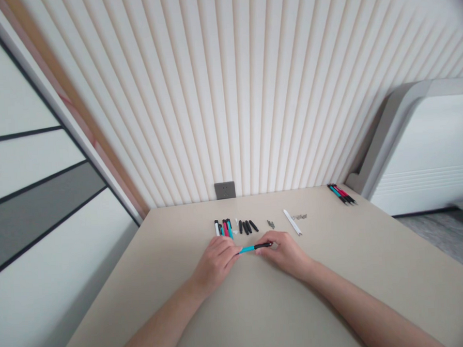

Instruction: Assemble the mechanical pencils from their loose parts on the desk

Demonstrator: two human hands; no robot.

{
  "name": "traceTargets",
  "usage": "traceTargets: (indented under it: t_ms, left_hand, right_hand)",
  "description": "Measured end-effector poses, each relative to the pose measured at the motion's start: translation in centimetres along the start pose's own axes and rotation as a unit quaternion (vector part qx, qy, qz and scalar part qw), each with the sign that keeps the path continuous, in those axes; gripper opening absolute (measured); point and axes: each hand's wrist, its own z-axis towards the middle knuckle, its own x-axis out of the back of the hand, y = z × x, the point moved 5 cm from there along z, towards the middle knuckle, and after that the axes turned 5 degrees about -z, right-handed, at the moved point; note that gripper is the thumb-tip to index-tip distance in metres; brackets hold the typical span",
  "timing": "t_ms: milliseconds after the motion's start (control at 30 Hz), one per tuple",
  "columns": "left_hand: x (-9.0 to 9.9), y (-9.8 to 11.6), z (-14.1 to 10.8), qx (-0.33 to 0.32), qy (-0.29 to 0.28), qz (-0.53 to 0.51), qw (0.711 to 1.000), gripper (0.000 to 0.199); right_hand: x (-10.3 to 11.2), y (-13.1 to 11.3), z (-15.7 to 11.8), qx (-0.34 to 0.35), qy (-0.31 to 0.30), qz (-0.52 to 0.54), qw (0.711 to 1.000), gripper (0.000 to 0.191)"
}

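A pen with a blue barrel (247,249) and a black grip lies level between my two hands. My left hand (217,259) pinches its blue end. The fingers of my right hand (284,248) close round the black grip end. Just beyond my left hand are several pen barrels (225,227) in white, red and blue with black parts, partly hidden by the fingers. To their right lie several black grips (246,227), then a few small metal tips (271,224).
A white strip (292,222) lies slanted on the beige table (238,308), beside small springs or similar parts (299,217). Several pens (342,194) sit at the back right corner. A dark socket (225,190) is on the ribbed wall behind.
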Motion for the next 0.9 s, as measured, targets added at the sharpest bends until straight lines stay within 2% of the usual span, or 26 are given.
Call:
traceTargets:
  t_ms: [133,200,267,367,433,500,633,700,833,900]
  left_hand:
    - [0.0,0.3,0.2,-0.023,0.003,0.010,1.000,0.010]
    - [0.1,0.3,0.2,-0.028,0.004,0.015,0.999,0.009]
    - [0.1,0.2,0.3,-0.020,0.006,0.018,1.000,0.008]
    - [0.2,-0.3,0.2,0.007,0.013,0.009,1.000,0.008]
    - [0.2,-0.6,0.1,0.023,0.019,0.005,1.000,0.010]
    - [0.3,-0.8,0.1,0.033,0.027,0.005,0.999,0.011]
    - [0.2,-0.9,0.0,0.032,0.028,-0.001,0.999,0.011]
    - [0.2,-0.8,0.0,0.030,0.023,-0.001,0.999,0.011]
    - [0.3,-0.7,0.1,0.028,0.014,0.002,1.000,0.011]
    - [0.3,-0.8,0.1,0.035,0.018,0.000,0.999,0.012]
  right_hand:
    - [-0.7,-0.1,-0.2,0.002,-0.064,-0.039,0.997,0.050]
    - [-0.9,0.1,-0.3,-0.017,-0.078,-0.048,0.996,0.060]
    - [-0.8,0.1,-0.2,-0.019,-0.065,-0.054,0.996,0.056]
    - [-0.4,-0.2,-0.1,0.014,-0.020,-0.046,0.999,0.030]
    - [-0.3,-0.3,-0.1,0.030,-0.003,-0.041,0.999,0.031]
    - [-0.3,-0.4,-0.1,0.042,-0.005,-0.043,0.998,0.031]
    - [-0.2,-0.6,-0.2,0.057,-0.014,-0.048,0.997,0.012]
    - [-0.1,-0.7,-0.1,0.059,-0.018,-0.072,0.996,0.015]
    - [-0.2,-0.8,-0.1,0.059,-0.045,-0.121,0.990,0.037]
    - [-0.1,-0.6,0.0,0.056,-0.041,-0.119,0.990,0.041]
